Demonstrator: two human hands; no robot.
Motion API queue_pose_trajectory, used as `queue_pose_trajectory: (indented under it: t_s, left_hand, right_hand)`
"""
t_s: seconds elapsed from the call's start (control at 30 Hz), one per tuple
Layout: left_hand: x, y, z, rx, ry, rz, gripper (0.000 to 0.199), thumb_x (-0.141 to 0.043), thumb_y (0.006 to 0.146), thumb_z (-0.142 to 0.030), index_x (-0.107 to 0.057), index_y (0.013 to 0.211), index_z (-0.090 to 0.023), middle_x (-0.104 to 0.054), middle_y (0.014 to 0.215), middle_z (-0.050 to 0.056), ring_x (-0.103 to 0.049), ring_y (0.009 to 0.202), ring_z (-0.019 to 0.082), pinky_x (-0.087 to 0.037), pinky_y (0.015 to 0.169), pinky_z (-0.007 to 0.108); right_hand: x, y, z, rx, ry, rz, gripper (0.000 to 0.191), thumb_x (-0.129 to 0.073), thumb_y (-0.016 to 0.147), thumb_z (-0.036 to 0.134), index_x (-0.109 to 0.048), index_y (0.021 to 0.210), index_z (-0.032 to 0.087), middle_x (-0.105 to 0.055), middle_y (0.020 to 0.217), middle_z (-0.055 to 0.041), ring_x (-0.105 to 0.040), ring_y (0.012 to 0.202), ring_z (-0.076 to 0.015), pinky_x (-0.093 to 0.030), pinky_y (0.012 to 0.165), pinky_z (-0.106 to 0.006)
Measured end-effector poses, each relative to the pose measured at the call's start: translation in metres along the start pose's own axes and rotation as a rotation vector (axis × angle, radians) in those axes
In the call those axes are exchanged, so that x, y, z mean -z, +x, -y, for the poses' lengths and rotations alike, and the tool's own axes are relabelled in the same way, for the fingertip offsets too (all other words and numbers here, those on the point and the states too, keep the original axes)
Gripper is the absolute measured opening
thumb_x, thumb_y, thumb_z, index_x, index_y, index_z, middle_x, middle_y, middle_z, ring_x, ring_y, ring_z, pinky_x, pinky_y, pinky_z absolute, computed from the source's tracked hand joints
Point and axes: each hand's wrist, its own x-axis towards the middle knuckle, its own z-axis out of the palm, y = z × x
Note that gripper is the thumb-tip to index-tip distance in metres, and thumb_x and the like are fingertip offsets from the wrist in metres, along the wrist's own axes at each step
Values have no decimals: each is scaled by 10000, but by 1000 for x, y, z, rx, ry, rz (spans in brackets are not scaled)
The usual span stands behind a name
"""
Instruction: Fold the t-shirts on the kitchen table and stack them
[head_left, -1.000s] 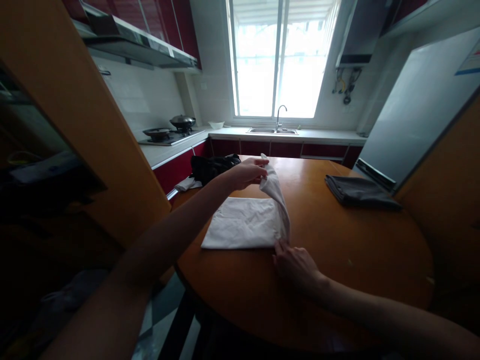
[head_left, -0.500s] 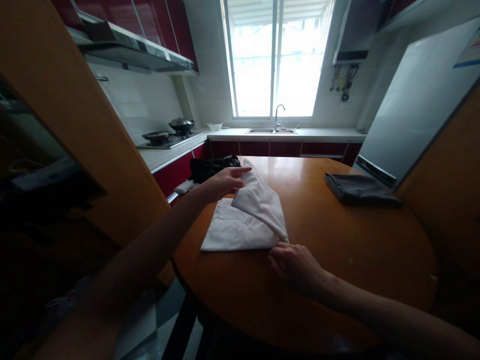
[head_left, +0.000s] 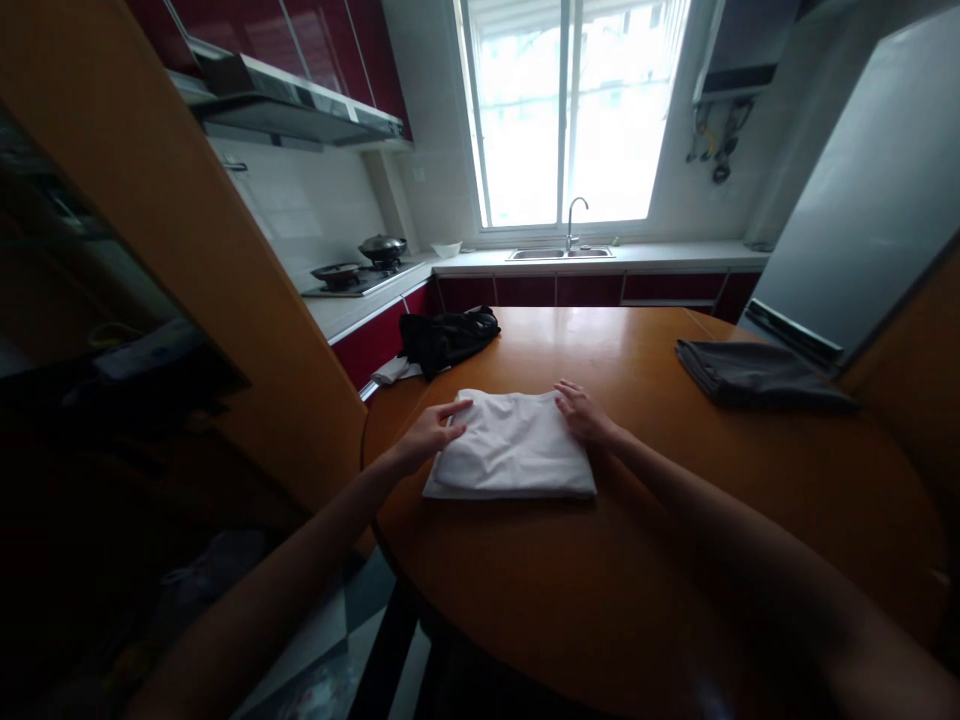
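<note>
A folded white cloth [head_left: 517, 450] lies on the wooden table in front of me, its upper layer laid nearly flush over the lower one. At its upper left edge, my left hand [head_left: 429, 436] touches the fabric with finger and thumb apart. My right hand [head_left: 583, 412] rests on the upper right corner, fingers stretched over the edge. Small creases run across the cloth's top. Whether it is a garment or a plain cloth, I cannot tell.
The round wooden table [head_left: 645, 560] holds a folded dark grey cloth [head_left: 761, 376] at right. A black fabric heap [head_left: 448, 338] and a small white cloth [head_left: 396, 370] lie at its far left edge. Beyond are a stove with pans [head_left: 382, 250], a sink [head_left: 561, 254] and a fridge [head_left: 862, 190].
The raised flap of white cloth has come down flat onto the lower layer. My left hand has moved down, and my right hand has moved up from the near corner to the far right one.
</note>
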Motion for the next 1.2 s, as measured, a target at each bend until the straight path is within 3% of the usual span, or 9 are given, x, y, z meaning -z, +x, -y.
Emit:
queue_pose_trajectory:
  t_s: [0.17, 0.43, 0.67, 0.8, 0.9, 1.07, 1.2]
  left_hand:
    - [10, -4, 5, -20, -23, 0, 740, -843, 668, -359, -641, 1352, -163, -585, 1437, 132, -571, 1286, 336, -466, 1068, 408]
    - [11, -6, 41, 29, -8, 37, 766, -832, 662, -333, -617, 1375, -153, -549, 1470, 140, -534, 1335, 320, -415, 1116, 395]
    - [24, 9, 28, 148, 45, 2, 837, -815, 667, -338, -552, 1435, -134, -675, 1305, 157, -667, 1115, 340, -545, 925, 444]
    - [18, 17, 32, -3, 156, -91, 636, -792, 629, -204, -704, 1254, -130, -654, 1336, 143, -594, 1238, 333, -507, 997, 376]
    - [13, 20, 43, -108, 153, -93, 588, -731, 665, -173, -707, 1252, -147, -573, 1429, 129, -593, 1234, 315, -547, 926, 331]
    - [10, 19, 51, -102, 115, -95, 578, -715, 708, -183, -682, 1285, -147, -529, 1457, 137, -645, 1120, 268, -576, 863, 316]
    - [10, 20, 52, -142, 106, -79, 576, -684, 752, -213, -652, 1324, -153, -524, 1473, 121, -601, 1210, 274, -541, 965, 342]
  right_hand:
    - [-13, 1, -6, -6, -38, 96, 532, -416, 1015, 354, -488, 1470, 88, -334, 1611, -181, -273, 1504, -244, -218, 1212, -377]
    - [-14, -7, 1, -16, -193, 192, 562, -325, 1047, 409, -370, 1547, 157, -178, 1673, -138, -136, 1543, -264, -167, 1212, -491]
    - [-11, -9, 5, -33, -206, 207, 584, -340, 1042, 408, -346, 1555, 130, -159, 1673, -158, -126, 1544, -266, -157, 1216, -472]
    - [-7, -14, 13, -57, -201, 175, 578, -349, 1037, 386, -355, 1551, 122, -168, 1672, -158, -137, 1543, -265, -163, 1215, -489]
    - [-5, -24, 25, -67, -192, 152, 565, -353, 1034, 397, -380, 1540, 148, -180, 1671, -149, -148, 1541, -264, -163, 1214, -510]
    - [-3, -51, 49, -17, -184, 241, 600, -371, 1024, 438, -373, 1550, 149, -147, 1677, -149, -95, 1549, -281, -129, 1219, -527]
    - [2, -74, 59, 41, -159, 308, 632, -375, 1014, 467, -351, 1560, 148, -142, 1676, -150, -78, 1551, -274, -117, 1219, -536]
